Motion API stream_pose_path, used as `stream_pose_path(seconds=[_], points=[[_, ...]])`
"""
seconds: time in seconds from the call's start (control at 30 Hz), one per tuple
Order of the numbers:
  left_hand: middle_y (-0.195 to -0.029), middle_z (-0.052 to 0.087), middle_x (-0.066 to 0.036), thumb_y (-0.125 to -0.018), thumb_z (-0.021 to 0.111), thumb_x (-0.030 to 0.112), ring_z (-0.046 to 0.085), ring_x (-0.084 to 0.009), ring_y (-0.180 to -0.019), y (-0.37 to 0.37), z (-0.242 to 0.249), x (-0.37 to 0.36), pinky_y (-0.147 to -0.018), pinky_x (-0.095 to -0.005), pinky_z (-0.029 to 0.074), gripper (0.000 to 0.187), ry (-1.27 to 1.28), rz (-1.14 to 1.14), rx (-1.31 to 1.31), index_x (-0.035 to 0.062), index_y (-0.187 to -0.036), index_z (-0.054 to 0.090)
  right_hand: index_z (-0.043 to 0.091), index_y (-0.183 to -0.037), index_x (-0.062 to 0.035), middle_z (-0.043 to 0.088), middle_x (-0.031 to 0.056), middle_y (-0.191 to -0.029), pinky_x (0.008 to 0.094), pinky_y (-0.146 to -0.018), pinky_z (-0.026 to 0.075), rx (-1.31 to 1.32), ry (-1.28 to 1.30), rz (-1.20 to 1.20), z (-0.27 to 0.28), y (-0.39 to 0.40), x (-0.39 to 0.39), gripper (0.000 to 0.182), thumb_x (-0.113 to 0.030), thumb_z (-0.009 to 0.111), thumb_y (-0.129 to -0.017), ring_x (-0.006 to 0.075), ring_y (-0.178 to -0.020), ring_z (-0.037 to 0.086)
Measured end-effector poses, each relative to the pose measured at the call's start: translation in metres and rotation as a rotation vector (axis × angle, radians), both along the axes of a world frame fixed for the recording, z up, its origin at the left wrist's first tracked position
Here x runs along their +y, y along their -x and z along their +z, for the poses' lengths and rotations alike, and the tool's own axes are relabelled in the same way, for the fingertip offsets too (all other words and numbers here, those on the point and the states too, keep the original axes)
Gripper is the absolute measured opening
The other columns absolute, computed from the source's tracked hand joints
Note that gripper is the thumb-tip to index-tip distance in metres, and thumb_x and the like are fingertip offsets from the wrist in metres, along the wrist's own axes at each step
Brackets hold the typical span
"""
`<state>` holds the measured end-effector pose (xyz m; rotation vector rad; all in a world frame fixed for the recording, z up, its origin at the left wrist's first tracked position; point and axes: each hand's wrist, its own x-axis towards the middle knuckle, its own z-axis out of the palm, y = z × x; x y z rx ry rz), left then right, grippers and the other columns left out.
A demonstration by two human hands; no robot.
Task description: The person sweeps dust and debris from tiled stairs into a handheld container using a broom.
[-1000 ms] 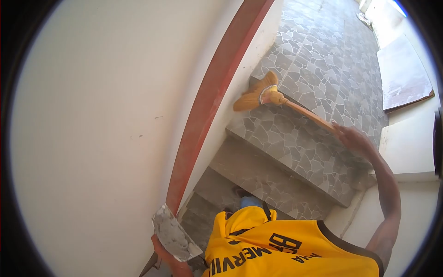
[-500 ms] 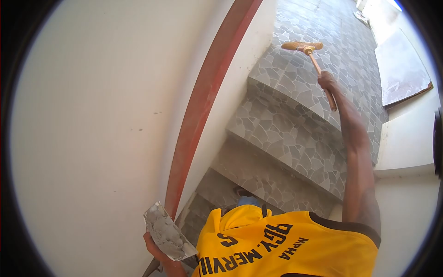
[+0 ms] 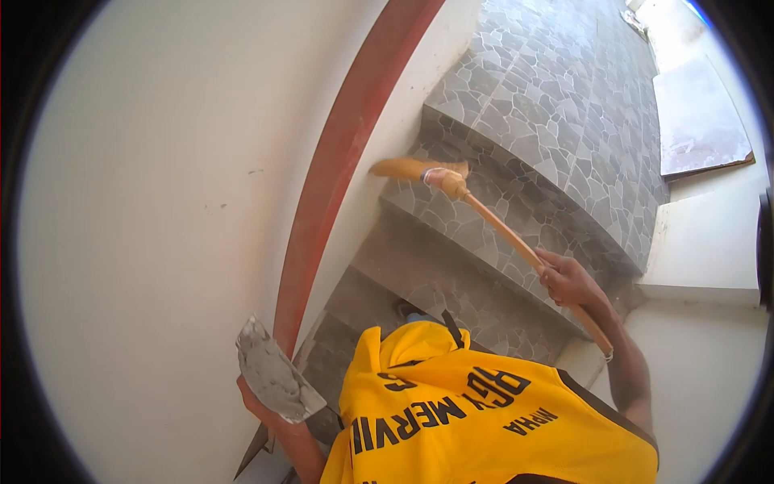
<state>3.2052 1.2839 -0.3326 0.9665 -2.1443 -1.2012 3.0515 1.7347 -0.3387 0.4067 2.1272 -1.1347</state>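
Note:
My right hand (image 3: 572, 282) is closed around the wooden handle of a broom (image 3: 508, 234). The broom's tan bristle head (image 3: 407, 168) lies across a stone-patterned step, its left end against the white wall beside the stairs. At the lower left, my left hand (image 3: 251, 397) holds a flat rectangular plate (image 3: 278, 375) smeared with grey, dusty matter. Most of its fingers are hidden behind the plate, and I cannot make out whether this is a dustpan. A dark pointed piece (image 3: 251, 453) shows below that hand.
Grey steps (image 3: 435, 274) run between the white wall (image 3: 161, 202) and a low white ledge (image 3: 701, 242). A red sloping band (image 3: 334, 153) follows the wall. A pale board (image 3: 701, 121) leans at the upper right. My yellow shirt (image 3: 451, 403) fills the bottom.
My right hand has come down and nearer, swinging the broom head left and down from the upper floor to a step by the wall. The left hand still holds the plate, slightly higher in view.

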Motion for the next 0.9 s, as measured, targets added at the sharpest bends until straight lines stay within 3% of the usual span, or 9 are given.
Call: stream_pose_path(seconds=[0.17,0.3,0.37,0.43,0.5,0.6,0.67,0.77,0.9], points=[[-0.096,0.059,-0.014,-0.089,0.048,0.012,0.060,-0.0205,-0.082,0.006,0.009,0.007,-0.072,-0.0310,0.050,0.026,-0.262,-0.038,0.238,-0.0052,-0.108,0.051,0.053,-0.112,0.0010,0.046,0.0014,-0.064,0.0263,-0.043,0.040,0.009,0.192,-0.415,-0.047,-0.009,-0.003,0.029,-0.016,0.046,-0.090,0.0111,-0.050,0.046],[-0.103,0.059,-0.014,-0.083,0.056,0.015,0.058,-0.0217,-0.091,-0.016,0.006,0.002,-0.080,-0.0315,0.047,0.036,0.035,-0.079,0.147,-0.0038,-0.113,0.051,0.054,-0.071,-0.0029,0.047,0.0040,-0.058,0.0293,-0.039,0.039,0.031,0.145,-0.620,-0.133,0.049,-0.010,0.013,-0.006,0.048,-0.082,0.0158,-0.048,0.051],[-0.106,0.059,-0.014,-0.079,0.061,0.017,0.058,-0.0227,-0.095,-0.029,0.004,-0.001,-0.084,-0.0322,0.045,0.042,0.037,-0.059,0.167,-0.0026,-0.115,0.051,0.053,-0.065,-0.0052,0.048,0.0009,-0.059,0.0305,-0.042,0.039,1.098,-0.357,0.710,-0.246,0.074,-0.002,0.012,-0.005,0.055,-0.076,0.0149,-0.054,0.053],[-0.107,0.059,-0.015,-0.079,0.062,0.019,0.058,-0.0238,-0.097,-0.037,-0.002,-0.004,-0.085,-0.0330,0.045,0.045,-0.021,-0.012,0.205,-0.0027,-0.116,0.051,0.057,-0.071,-0.0085,0.059,0.0089,-0.074,0.0405,-0.059,0.044,1.127,-0.237,0.749,-0.250,0.082,-0.082,0.006,-0.011,0.062,-0.069,0.0311,-0.066,0.057],[-0.107,0.058,-0.015,-0.079,0.062,0.021,0.057,-0.0245,-0.098,-0.040,-0.006,-0.007,-0.086,-0.0335,0.044,0.047,0.091,-0.033,0.182,-0.0028,-0.117,0.050,0.060,-0.079,-0.0041,0.064,0.0148,-0.085,0.0433,-0.066,0.047,0.081,-0.035,-0.215,-0.294,0.087,-0.164,0.011,-0.012,0.057,-0.073,0.0351,-0.075,0.060],[-0.108,0.058,-0.016,-0.078,0.063,0.023,0.057,-0.0254,-0.099,-0.045,-0.004,-0.017,-0.087,-0.0334,0.044,0.049,0.287,-0.200,0.174,-0.0032,-0.118,0.049,0.060,-0.089,0.0012,0.064,0.0219,-0.085,0.0432,-0.067,0.049,0.208,-0.376,0.217,-0.289,0.052,-0.173,0.023,-0.015,0.050,-0.077,0.0342,-0.076,0.063],[-0.106,0.058,-0.016,-0.078,0.061,0.035,0.057,-0.0255,-0.097,-0.045,-0.007,-0.018,-0.083,-0.0339,0.045,0.056,0.313,-0.214,0.203,-0.0037,-0.116,0.049,0.059,-0.102,0.0013,0.062,0.0168,-0.073,0.0384,-0.059,0.049,0.248,-0.187,0.490,-0.216,0.053,-0.113,0.032,-0.021,0.051,-0.080,0.0251,-0.065,0.062],[-0.102,0.058,-0.017,-0.078,0.057,0.056,0.059,-0.0249,-0.091,-0.044,-0.019,-0.021,-0.076,-0.0350,0.048,0.070,0.289,-0.115,0.200,-0.0043,-0.113,0.049,0.059,-0.108,-0.0036,0.050,0.0031,-0.061,0.0289,-0.044,0.042,-0.061,0.092,0.086,-0.078,0.043,-0.052,0.031,-0.017,0.053,-0.081,0.0132,-0.048,0.049],[-0.103,0.058,-0.017,-0.080,0.058,0.050,0.059,-0.0244,-0.092,-0.052,-0.038,-0.026,-0.078,-0.0346,0.048,0.064,0.381,-0.075,0.119,-0.0046,-0.113,0.049,0.057,-0.101,0.0005,0.048,0.0033,-0.060,0.0301,-0.042,0.041,0.093,0.050,-0.047,-0.075,0.055,-0.067,0.025,-0.012,0.051,-0.080,0.0141,-0.047,0.049]])
